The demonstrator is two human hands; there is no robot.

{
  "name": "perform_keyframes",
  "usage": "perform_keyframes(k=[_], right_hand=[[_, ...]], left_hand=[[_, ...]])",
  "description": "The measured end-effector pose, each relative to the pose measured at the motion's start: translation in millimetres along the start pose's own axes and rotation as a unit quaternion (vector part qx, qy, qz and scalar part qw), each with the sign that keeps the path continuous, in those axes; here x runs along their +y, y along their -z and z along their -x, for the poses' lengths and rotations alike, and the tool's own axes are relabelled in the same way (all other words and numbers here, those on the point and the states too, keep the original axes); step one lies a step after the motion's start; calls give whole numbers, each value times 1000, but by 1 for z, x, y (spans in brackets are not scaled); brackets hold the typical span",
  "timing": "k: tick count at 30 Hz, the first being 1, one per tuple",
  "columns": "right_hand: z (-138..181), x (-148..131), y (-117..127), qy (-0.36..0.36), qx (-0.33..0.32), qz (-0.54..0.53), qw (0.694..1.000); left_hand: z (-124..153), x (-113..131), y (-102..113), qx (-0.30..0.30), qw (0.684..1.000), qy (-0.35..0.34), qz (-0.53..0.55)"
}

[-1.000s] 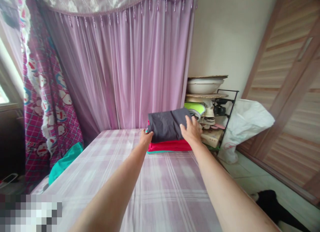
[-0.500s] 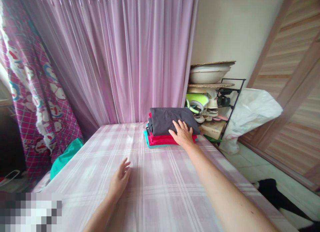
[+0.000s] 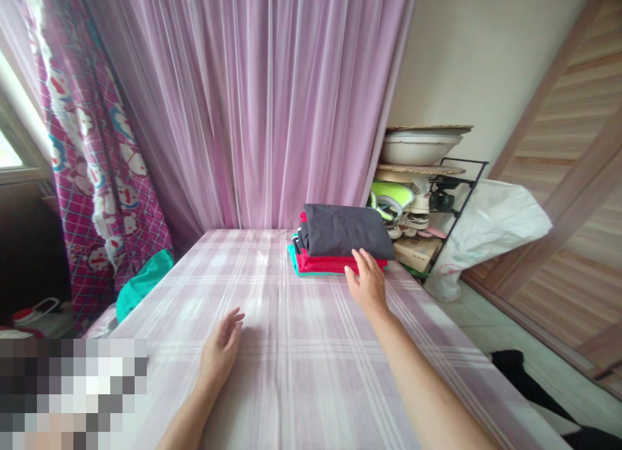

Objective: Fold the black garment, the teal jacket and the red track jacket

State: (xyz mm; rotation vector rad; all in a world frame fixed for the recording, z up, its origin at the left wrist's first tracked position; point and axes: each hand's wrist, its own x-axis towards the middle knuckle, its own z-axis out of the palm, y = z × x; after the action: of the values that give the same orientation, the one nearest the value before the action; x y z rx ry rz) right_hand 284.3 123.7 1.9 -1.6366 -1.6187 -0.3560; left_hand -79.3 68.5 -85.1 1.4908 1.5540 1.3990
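A stack of folded clothes lies near the far right of the table, with a dark grey folded garment (image 3: pixel 345 231) on top and red folded cloth (image 3: pixel 325 263) beneath it. A teal edge shows at the bottom of the stack. My right hand (image 3: pixel 369 281) is at the front of the stack, fingers apart and holding nothing; its fingertips overlap the lower edge of the dark garment, and I cannot tell whether they touch it. My left hand (image 3: pixel 222 340) is over the tablecloth (image 3: pixel 291 379), fingers loosely extended, with nothing in it.
Lilac curtains (image 3: pixel 262 113) hang behind the table. To the right stand a rack (image 3: pixel 461 210) with shoes and a basin (image 3: pixel 422 149), and a white plastic bag (image 3: pixel 500 223). Teal cloth (image 3: pixel 146 285) lies at the left edge. Black cloth (image 3: pixel 529 385) is low on the right.
My right hand has drawn back from the top of the dark garment towards me. My left hand has shifted slightly to the left. The view has turned a little left.
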Motion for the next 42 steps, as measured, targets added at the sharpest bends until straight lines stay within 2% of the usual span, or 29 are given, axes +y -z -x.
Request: perform_keyframes(k=[3,8,11,15,21,29,34,37,42], right_hand=[[50,-3,-9,5,3,-47,999],[124,-3,-15,-26,-69,-71,995],[148,-2,-8,-56,-102,-80,990],[159,-2,5,-97,-117,-96,984],[158,-3,9,-115,-153,-102,976],[154,-16,19,-101,-172,-96,975],[149,-16,14,-92,-166,-67,980],[122,-18,10,-51,-117,-47,991],[39,-36,11,40,-46,49,997]], left_hand=[[0,8,-2,1,1000,4,9],[7,22,-2,0,1000,-5,0],[16,25,0,0,1000,-1,-4],[35,26,8,-2,1000,4,12],[55,34,19,-21,1000,10,13],[52,30,19,-25,999,28,32],[50,29,19,-22,995,42,84],[48,29,19,-15,992,62,113],[47,29,19,-2,985,88,149]])
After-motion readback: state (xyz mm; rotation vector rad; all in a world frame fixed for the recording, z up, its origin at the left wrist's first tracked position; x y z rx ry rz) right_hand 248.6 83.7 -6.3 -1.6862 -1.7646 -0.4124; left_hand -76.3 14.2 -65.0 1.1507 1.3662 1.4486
